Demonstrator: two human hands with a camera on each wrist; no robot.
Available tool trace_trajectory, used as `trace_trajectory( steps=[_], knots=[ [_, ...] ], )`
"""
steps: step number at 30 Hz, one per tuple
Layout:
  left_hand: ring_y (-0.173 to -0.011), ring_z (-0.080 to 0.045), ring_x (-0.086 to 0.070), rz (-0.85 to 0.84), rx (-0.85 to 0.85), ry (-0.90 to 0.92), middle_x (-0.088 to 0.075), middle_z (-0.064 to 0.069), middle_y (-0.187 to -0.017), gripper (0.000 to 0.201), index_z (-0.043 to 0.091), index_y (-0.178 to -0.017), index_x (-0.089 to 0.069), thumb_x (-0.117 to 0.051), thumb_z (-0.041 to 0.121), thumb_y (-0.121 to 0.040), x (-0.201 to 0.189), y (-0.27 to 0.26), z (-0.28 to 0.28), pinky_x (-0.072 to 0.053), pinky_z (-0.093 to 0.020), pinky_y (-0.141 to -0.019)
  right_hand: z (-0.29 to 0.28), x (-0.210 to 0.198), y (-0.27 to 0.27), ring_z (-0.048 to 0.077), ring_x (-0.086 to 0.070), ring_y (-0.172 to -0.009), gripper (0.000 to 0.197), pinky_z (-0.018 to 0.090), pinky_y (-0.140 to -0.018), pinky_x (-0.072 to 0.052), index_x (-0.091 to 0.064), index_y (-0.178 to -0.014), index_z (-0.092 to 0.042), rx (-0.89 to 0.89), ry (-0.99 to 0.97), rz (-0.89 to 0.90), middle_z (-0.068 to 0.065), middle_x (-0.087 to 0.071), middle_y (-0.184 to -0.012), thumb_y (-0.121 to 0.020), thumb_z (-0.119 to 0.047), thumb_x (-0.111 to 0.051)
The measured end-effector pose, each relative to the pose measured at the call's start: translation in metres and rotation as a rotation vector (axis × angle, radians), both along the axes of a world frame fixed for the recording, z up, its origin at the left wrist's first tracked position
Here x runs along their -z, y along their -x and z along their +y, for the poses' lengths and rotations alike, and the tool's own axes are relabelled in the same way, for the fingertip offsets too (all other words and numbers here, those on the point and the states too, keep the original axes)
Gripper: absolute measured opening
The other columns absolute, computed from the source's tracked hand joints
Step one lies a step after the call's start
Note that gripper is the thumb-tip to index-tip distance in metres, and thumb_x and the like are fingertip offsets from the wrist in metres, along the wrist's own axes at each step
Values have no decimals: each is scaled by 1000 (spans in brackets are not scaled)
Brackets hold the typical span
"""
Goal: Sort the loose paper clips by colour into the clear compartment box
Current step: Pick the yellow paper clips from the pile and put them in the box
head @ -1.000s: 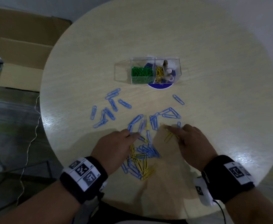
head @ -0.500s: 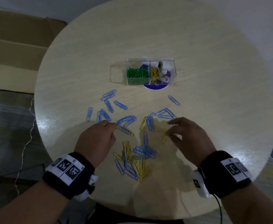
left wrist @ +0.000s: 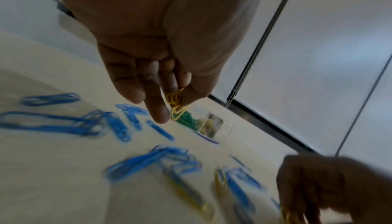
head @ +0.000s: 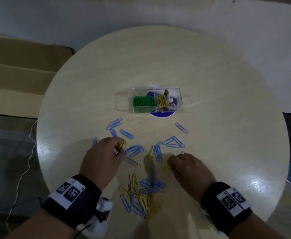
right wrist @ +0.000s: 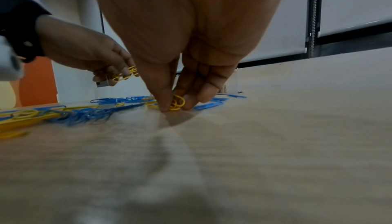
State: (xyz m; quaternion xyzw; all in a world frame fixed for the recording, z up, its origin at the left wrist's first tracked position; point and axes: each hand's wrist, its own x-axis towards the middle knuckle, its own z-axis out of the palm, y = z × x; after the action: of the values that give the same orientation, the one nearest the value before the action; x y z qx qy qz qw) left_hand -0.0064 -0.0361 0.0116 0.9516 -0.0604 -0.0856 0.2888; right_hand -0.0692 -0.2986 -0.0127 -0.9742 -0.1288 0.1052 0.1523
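Observation:
Blue and yellow paper clips lie loose on the round table, with a mixed heap at the near edge. My left hand is raised a little and pinches a few yellow clips between thumb and fingers. My right hand has its fingertips down on the table and pinches yellow clips there. The clear compartment box stands beyond both hands, holding green clips on the left and yellow clips beside them.
Blue clips are scattered between my hands and the box, one lone blue clip to the right. A purple disc shows under the box. A cardboard box sits on the floor at the left.
My left hand has moved up and left, away from the heap, carrying yellow clips. My right hand has come back toward me and lowered its fingertips onto clips on the table.

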Motion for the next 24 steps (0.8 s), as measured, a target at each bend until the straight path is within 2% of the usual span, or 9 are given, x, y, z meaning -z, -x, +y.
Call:
trace_trajectory(
  steps=[2, 4, 8, 12, 16, 18, 20, 22, 24],
  knots=[
    [-72, -9, -64, 38, -64, 101, -69, 7, -81, 20, 27, -91, -69, -59, 33, -75, -6, -20, -11, -52, -30, -72, -1, 1, 1, 24, -60, -67, 31, 28, -64, -52, -60, -90, -25, 19, -11, 34, -3, -59, -72, -66, -14, -74],
    [-69, -2, -63, 42, -105, 186, -69, 10, -77, 9, 27, -87, -69, -67, 27, -79, -14, -45, -28, -51, -25, -71, -1, 2, 2, 22, -60, -67, 26, 28, -64, -51, -63, -87, -26, 5, 20, 60, -3, -59, -72, -65, -17, -73],
    [-72, -12, -63, -51, -90, 243, -68, 6, -74, 5, 20, -84, -70, -69, 19, -79, -32, -96, -75, -48, -27, -69, -2, 4, 0, 21, -59, -67, 9, 29, -61, -50, -58, -75, -27, 69, -38, 114, -5, -58, -72, -67, -25, -53],
    [-73, -10, -61, -99, -102, 259, -67, 6, -76, 13, 17, -91, -73, -66, 16, -80, -37, -131, -117, -39, -14, -66, -2, 5, 1, 19, -58, -61, 8, 26, -55, -45, -54, -68, -24, 99, -64, 110, -6, -55, -68, -64, -25, -48],
    [-92, -26, -66, -8, -63, 182, -72, -8, -97, 22, 12, -104, -72, -61, 18, -85, -18, -146, -140, -52, -34, -82, -6, -1, 1, 16, -55, -60, 7, 20, -55, -36, -52, -66, -23, 105, -134, 107, -6, -52, -68, -67, -25, -46],
    [-102, -31, -62, 23, -28, 106, -67, -14, -107, 29, 8, -112, -68, -57, 22, -89, -13, -147, -146, -49, -37, -87, -8, -3, 1, 17, -54, -62, 3, 20, -55, -36, -53, -68, -23, 133, -182, 142, -6, -52, -71, -67, -23, -51],
    [-111, -31, -57, -14, -31, 68, -61, -15, -119, 36, 8, -125, -61, -51, 23, -94, -14, -146, -145, -44, -37, -95, -13, -7, -1, 14, -55, -64, 10, 22, -57, -40, -57, -74, -26, 204, -235, 180, -8, -53, -73, -65, -21, -55],
    [-112, -28, -57, -71, -70, 112, -59, -14, -124, 37, 10, -131, -58, -48, 21, -96, -19, -142, -136, -43, -36, -98, -19, -15, -10, 6, -55, -63, 16, 18, -59, -43, -62, -77, -30, 293, -312, 148, -10, -57, -72, -64, -19, -60],
    [-103, -27, -62, -95, -118, 200, -60, -10, -122, 35, 16, -129, -58, -47, 19, -96, -21, -137, -121, -48, -38, -96, -23, -29, -31, 5, -57, -62, 19, 13, -59, -42, -65, -75, -30, 401, -389, 83, -9, -62, -68, -65, -14, -69]
  ],
)
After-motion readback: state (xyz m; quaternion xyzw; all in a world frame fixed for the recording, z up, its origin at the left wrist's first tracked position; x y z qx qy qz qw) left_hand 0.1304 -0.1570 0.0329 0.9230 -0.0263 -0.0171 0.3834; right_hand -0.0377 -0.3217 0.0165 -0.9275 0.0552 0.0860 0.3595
